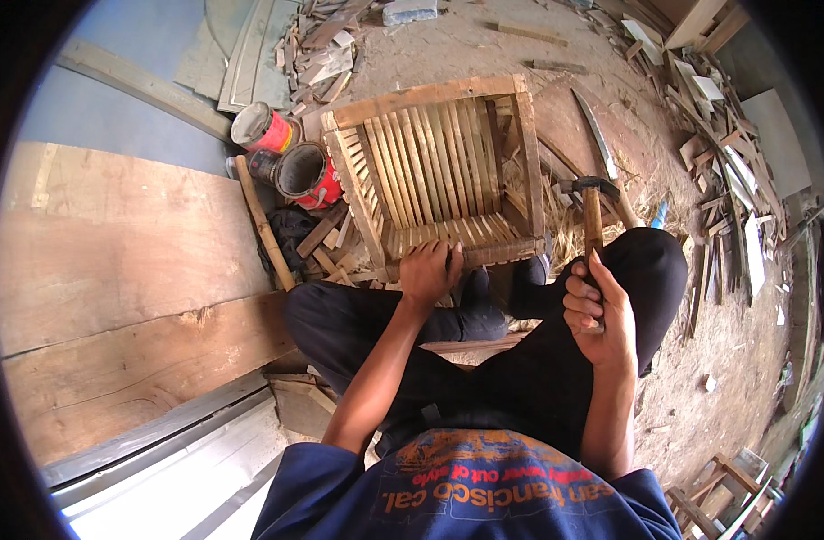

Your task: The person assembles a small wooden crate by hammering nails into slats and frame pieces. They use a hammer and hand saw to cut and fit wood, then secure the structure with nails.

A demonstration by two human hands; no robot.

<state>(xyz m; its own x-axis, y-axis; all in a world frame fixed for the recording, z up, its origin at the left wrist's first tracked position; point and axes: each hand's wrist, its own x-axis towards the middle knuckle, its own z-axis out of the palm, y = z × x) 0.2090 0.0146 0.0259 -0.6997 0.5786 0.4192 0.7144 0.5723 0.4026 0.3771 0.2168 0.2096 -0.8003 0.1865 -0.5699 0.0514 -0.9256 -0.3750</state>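
In front of my knees a slatted wooden crate (430, 166) stands tilted, its open side facing me and thin strips lining the inside. My left hand (427, 273) is closed over the crate's near rail. Whether a small piece is also pinched in those fingers is hidden. Over my right knee, my right hand (601, 306) grips a hammer (593, 220) by its wooden handle. The dark metal head points away from me, right of the crate and apart from it.
Red paint cans (308, 175) stand left of the crate, near a bamboo pole (263, 220). A wooden bench top (133, 261) fills the left side. Beyond the hammer lies a long-bladed saw (595, 135). Scrap wood (727, 171) is heaped along the right.
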